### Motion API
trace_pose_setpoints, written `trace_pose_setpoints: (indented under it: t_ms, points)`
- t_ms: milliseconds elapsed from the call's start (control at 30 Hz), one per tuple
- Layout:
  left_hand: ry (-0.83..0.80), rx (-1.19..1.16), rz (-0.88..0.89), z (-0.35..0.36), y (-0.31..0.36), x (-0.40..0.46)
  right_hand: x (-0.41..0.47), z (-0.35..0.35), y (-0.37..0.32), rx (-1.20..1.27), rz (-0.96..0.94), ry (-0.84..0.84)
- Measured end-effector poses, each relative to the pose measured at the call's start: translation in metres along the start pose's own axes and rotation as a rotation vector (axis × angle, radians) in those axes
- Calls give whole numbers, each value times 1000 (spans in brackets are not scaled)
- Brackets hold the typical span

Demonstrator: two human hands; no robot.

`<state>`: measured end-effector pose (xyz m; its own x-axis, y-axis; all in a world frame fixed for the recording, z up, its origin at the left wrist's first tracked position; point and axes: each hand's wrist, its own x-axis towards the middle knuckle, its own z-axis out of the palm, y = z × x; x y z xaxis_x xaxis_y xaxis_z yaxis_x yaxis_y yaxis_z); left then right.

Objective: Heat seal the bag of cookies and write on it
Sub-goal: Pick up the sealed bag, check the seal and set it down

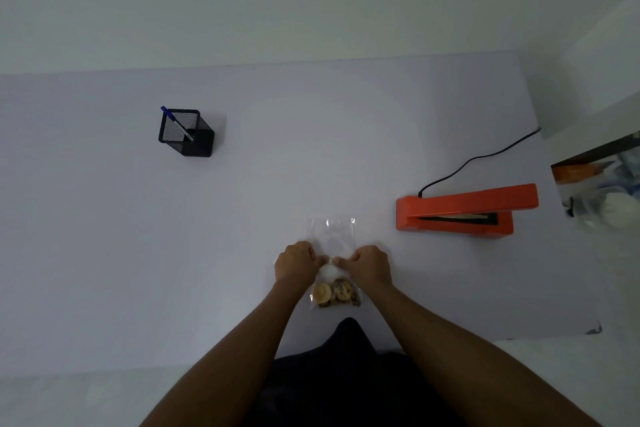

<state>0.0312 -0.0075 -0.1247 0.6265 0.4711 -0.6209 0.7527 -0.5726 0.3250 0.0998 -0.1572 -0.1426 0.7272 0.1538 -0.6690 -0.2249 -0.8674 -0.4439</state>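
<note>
- Clear bag of cookies [335, 263] flat on the table [311, 156], just left of the orange heat sealer [460, 212].
- Pinched at mid-length by left hand [297, 262] and right hand [371, 263], cookies [335, 293] below the grip, empty mouth above.
- Risk: slack or crumbs near the mouth, likely spoiling the seal.
- Pen [176, 123] in the mesh holder [186, 133], far left of the sealer.

Both hands, left [297, 262] and right [370, 264], fingers curled, pinching together.

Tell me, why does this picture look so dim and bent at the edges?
Head view: dim, greyish light; the wide lens bows the table edge; faint glare on the clear bag between left hand and right hand; the clutter at far right is blurred.
</note>
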Motion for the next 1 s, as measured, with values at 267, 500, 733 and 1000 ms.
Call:
trace_pose_setpoints:
  t_ms: [267, 500, 733, 1000]
  points:
    - [-49, 16, 29, 8, 5, -11, -7, -5, 3, 35, -20, -45]
    - [-42, -103, -75, 11, -22, -40, -30, -22, 51, 42, -28, -39]
    - [-128, -327, -136, 8, -17, -31, -27, -20, 26, 106, -49, -173]
    - [8, -416, -71, -62, 22, 34, 32, -41, -63, 265, -97, -51]
